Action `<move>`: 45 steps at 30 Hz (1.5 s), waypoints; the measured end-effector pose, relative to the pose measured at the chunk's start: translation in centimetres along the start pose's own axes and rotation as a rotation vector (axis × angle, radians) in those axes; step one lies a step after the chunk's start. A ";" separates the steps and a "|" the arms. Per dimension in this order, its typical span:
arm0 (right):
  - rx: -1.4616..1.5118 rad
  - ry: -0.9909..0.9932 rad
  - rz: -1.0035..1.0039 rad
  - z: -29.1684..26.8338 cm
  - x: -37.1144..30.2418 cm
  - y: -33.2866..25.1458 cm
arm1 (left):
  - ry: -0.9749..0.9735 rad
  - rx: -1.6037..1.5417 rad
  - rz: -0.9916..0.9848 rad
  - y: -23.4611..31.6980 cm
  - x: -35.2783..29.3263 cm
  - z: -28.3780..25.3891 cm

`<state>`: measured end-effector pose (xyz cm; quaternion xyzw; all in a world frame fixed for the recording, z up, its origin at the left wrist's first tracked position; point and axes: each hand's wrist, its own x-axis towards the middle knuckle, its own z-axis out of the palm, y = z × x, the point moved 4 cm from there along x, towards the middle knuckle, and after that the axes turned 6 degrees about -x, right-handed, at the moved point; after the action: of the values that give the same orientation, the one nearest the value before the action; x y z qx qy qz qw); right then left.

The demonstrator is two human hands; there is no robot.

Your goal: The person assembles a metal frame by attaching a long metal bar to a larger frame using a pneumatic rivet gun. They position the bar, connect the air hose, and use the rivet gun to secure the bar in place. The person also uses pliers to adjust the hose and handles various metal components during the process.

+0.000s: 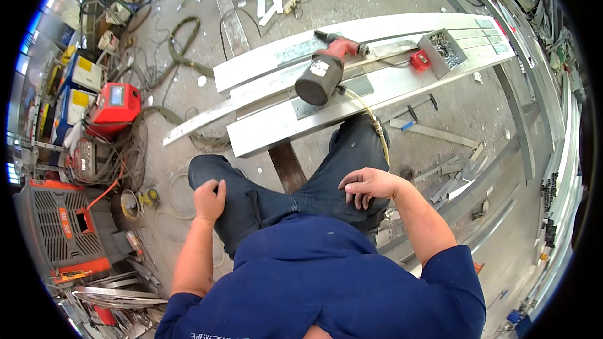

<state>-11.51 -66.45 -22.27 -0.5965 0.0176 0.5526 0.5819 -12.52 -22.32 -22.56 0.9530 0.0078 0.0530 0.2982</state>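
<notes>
My left hand [210,199] rests on my left thigh, loosely curled, with nothing showing in it. My right hand [368,186] lies over my right thigh, fingers apart and slightly bent, holding nothing. In front of my knees, a red air-powered rivet gun [338,56] with a wide black base lies on long silver metal profiles [270,127]. A yellowish air hose [372,117] runs from it down past my right knee. Farther right on the profiles stand an open metal box [441,54] full of small metal pieces, apparently rivets, and a red tape measure [419,59].
Red and orange machines [115,108] and tangled cables [129,157] stand along the left. A clamp with a blue grip [411,116] and metal offcuts [457,176] lie on the floor at right. Long metal stock [553,169] lines the right side.
</notes>
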 end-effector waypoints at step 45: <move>1.056 0.741 -1.052 -6.0 -18.7 6.3 | -0.675 -0.225 0.290 17.2 8.1 10.4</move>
<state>-19.18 -84.38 -15.56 -0.3187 0.1839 -0.1044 0.9240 -3.64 -41.99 -20.48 0.8693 -0.2316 -0.2215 0.3763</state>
